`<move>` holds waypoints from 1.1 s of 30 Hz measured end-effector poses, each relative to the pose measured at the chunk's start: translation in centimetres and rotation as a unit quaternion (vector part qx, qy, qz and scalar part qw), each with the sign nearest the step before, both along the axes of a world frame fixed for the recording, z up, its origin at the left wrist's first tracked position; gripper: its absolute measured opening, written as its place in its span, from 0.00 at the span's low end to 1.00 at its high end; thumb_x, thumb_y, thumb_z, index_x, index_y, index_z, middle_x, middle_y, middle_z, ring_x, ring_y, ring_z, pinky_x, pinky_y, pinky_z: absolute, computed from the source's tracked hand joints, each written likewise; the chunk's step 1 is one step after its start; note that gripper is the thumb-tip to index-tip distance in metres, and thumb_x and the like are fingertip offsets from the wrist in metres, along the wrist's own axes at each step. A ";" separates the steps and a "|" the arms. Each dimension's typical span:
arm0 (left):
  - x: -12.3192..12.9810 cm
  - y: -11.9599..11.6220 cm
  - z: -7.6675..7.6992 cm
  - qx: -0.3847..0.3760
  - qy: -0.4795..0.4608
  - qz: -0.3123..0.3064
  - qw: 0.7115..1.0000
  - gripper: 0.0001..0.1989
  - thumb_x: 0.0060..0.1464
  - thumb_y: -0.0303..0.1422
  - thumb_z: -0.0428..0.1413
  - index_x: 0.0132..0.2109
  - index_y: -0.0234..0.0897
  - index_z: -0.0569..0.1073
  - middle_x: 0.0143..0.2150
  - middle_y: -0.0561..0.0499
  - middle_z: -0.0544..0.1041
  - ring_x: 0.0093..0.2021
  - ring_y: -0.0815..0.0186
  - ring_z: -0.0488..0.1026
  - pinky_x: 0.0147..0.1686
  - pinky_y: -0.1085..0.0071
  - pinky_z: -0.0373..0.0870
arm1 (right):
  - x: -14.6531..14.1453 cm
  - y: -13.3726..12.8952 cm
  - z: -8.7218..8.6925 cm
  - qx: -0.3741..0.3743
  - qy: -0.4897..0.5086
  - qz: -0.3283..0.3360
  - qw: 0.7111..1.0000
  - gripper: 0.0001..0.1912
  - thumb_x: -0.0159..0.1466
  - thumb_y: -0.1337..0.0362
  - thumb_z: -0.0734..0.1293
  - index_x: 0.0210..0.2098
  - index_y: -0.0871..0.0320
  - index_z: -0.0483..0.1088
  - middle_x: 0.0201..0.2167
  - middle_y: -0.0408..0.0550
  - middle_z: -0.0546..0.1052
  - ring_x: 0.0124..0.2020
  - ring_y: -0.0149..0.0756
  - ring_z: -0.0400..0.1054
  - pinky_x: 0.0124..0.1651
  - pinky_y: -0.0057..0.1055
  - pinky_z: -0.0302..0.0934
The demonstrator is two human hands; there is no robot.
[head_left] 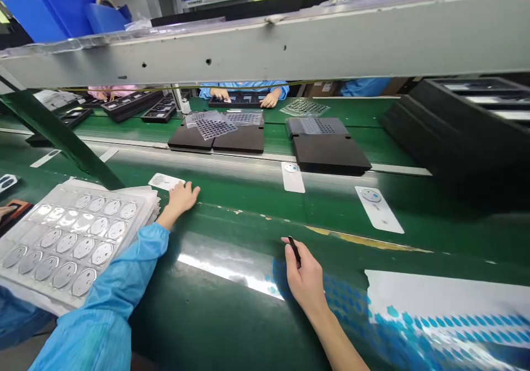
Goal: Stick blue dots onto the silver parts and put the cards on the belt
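Left hand [181, 199] at white card [159, 181], fingers loose; right hand [305, 276] pinches slim black tool [295, 251]. Keep card flat, handle by edges, tool tip clear.

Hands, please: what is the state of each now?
Left hand: open, at one end of a white rectangular card.
Right hand: closed, holding a slim black stick-shaped tool.

The tool [295, 253] is black, the cards [385, 216] white, the bench [186, 327] green, the sheet [467, 321] blue-dotted.

Slim black tool [295, 251] in right hand [305, 280]
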State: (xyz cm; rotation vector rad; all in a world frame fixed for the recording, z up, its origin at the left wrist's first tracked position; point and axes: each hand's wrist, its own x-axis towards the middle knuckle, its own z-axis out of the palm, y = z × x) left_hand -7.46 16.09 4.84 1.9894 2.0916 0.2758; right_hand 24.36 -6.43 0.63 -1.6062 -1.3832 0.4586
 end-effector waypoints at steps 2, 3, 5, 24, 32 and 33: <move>1.3 -1.4 -0.7 -0.014 0.011 -0.062 0.998 0.28 0.66 0.48 0.54 0.67 0.40 0.68 0.68 0.35 0.67 0.69 0.42 0.60 0.68 0.46 0.51 | -0.1 -0.3 0.3 0.013 -0.001 0.006 1.000 0.23 0.76 0.50 0.57 0.52 0.59 0.76 0.43 0.57 0.80 0.36 0.44 0.75 0.37 0.38 0.68; 1.7 -1.5 -0.8 -0.019 0.014 -0.079 0.997 0.29 0.64 0.49 0.56 0.67 0.44 0.68 0.69 0.38 0.67 0.70 0.43 0.60 0.69 0.47 0.51 | -0.1 -0.5 0.4 0.019 -0.003 0.012 1.000 0.22 0.77 0.50 0.57 0.52 0.58 0.76 0.42 0.55 0.80 0.36 0.44 0.75 0.38 0.38 0.68; 1.5 -0.4 -0.3 -0.024 0.021 -0.075 0.997 0.32 0.61 0.50 0.59 0.68 0.45 0.66 0.70 0.38 0.65 0.71 0.43 0.58 0.69 0.46 0.51 | -0.3 -0.7 0.5 0.026 -0.003 0.030 0.999 0.20 0.77 0.52 0.58 0.53 0.56 0.76 0.42 0.54 0.80 0.36 0.44 0.75 0.39 0.39 0.67; 0.0 1.6 5.8 0.060 -0.370 -0.129 0.918 0.35 0.49 0.38 0.68 0.62 0.39 0.66 0.51 0.44 0.78 0.49 0.57 0.78 0.46 0.67 0.75 | 0.2 -1.4 1.5 -0.129 0.266 0.097 0.950 0.28 0.66 0.39 0.69 0.43 0.60 0.76 0.29 0.50 0.79 0.29 0.40 0.74 0.33 0.36 0.71; 6.1 -14.1 1.9 -0.180 -0.329 -0.421 0.826 0.26 0.60 0.36 0.64 0.65 0.48 0.72 0.52 0.45 0.79 0.46 0.56 0.77 0.40 0.66 0.73 | 0.4 -2.6 0.1 -0.177 0.152 0.146 0.961 0.21 0.75 0.45 0.61 0.44 0.57 0.71 0.27 0.48 0.78 0.26 0.38 0.72 0.31 0.33 0.68; 6.4 -15.1 1.2 -0.165 -0.306 -0.432 0.832 0.26 0.62 0.35 0.63 0.66 0.48 0.70 0.52 0.45 0.79 0.48 0.56 0.76 0.43 0.64 0.73 | 0.4 -2.6 0.2 -0.176 0.137 0.145 0.964 0.21 0.75 0.45 0.60 0.43 0.57 0.71 0.27 0.48 0.78 0.26 0.38 0.72 0.31 0.34 0.68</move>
